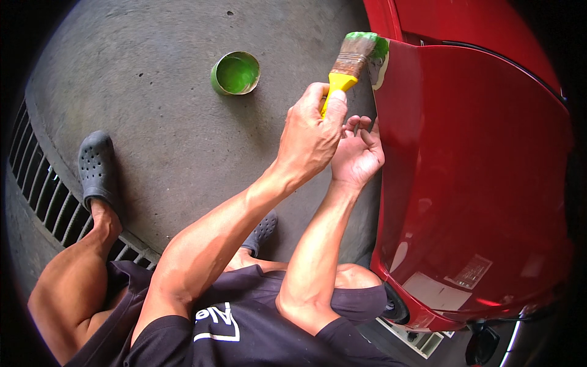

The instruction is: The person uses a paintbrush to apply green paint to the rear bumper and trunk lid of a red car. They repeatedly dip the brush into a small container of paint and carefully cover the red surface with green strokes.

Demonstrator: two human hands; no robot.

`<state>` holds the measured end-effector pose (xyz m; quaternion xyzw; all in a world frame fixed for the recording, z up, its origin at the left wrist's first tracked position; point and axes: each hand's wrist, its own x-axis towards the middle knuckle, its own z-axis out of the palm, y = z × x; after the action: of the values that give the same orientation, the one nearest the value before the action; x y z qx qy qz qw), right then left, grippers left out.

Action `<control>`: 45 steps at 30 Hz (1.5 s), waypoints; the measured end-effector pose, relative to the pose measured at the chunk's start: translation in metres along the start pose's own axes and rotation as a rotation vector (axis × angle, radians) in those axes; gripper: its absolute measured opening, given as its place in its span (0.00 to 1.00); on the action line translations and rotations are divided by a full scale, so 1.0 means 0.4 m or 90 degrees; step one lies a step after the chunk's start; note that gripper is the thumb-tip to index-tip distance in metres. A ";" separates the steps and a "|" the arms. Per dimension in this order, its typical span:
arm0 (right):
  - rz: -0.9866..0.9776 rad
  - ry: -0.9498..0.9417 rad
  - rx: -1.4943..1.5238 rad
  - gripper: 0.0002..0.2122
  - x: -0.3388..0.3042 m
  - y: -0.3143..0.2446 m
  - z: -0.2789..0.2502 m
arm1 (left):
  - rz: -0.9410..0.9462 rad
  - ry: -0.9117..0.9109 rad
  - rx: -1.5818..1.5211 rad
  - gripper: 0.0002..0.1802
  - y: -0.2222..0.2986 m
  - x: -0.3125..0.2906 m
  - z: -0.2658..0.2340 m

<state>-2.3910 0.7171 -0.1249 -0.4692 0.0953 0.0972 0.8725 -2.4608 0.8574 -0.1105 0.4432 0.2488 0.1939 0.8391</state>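
Brush [344,79], in left hand [312,134]. Can [216,80], on floor [183,147], left of that hand; grate [52,199], farther left. Car [471,159], right of right hand [358,156].

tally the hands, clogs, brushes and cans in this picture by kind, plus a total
Hands: 2, left hand and right hand
Clogs: 2, left clog and right clog
Brushes: 1, yellow-handled paintbrush
Cans: 1, open round can
Total: 6

Brush handle [343,82] partly hidden by left fingers [313,93], grate [38,177] partly covered (a leg [68,293] crosses it), red car [471,147] cropped above.
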 end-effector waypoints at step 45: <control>0.011 0.001 -0.005 0.26 -0.003 0.004 0.003 | -0.002 0.008 0.054 0.20 -0.037 -0.080 0.029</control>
<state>-2.3925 0.7188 -0.1252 -0.4721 0.0994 0.1049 0.8696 -2.4780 0.8247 -0.1097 0.4764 0.2630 0.1848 0.8184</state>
